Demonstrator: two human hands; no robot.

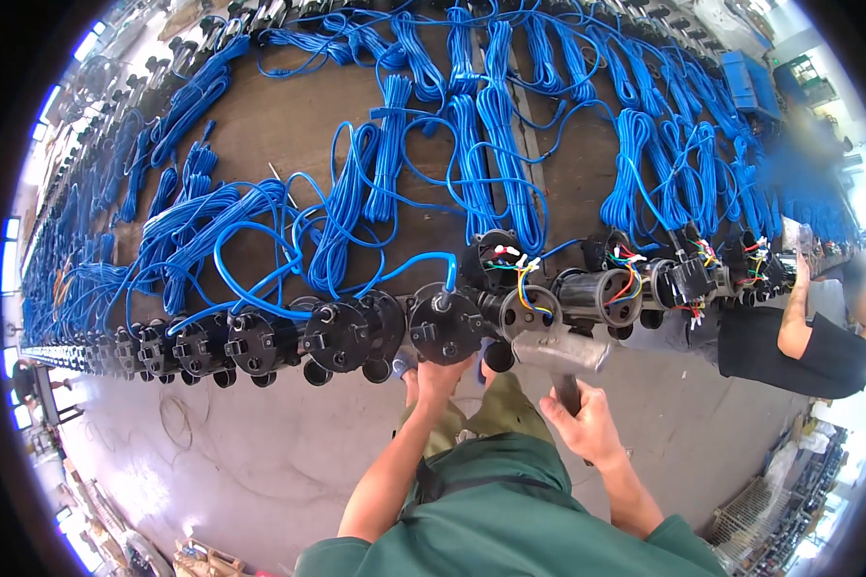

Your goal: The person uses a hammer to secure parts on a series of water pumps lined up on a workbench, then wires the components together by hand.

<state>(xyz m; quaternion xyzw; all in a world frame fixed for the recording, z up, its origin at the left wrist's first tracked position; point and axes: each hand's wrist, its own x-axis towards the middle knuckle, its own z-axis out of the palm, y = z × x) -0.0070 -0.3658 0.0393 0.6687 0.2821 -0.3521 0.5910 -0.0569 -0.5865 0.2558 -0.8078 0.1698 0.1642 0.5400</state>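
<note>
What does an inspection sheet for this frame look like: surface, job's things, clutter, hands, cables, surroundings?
Surface: grey concrete floor below a brown platform.
Job's things: black round pump units in a row; left hand grips the black pump end cap; right hand holds a metal hammer beside an open unit with coloured wires.
Clutter: nothing seen.
Hands: both closed on their things.
Cables: coiled blue cables cover the platform.
Surroundings: another person's arm at right; blue crate.
</note>
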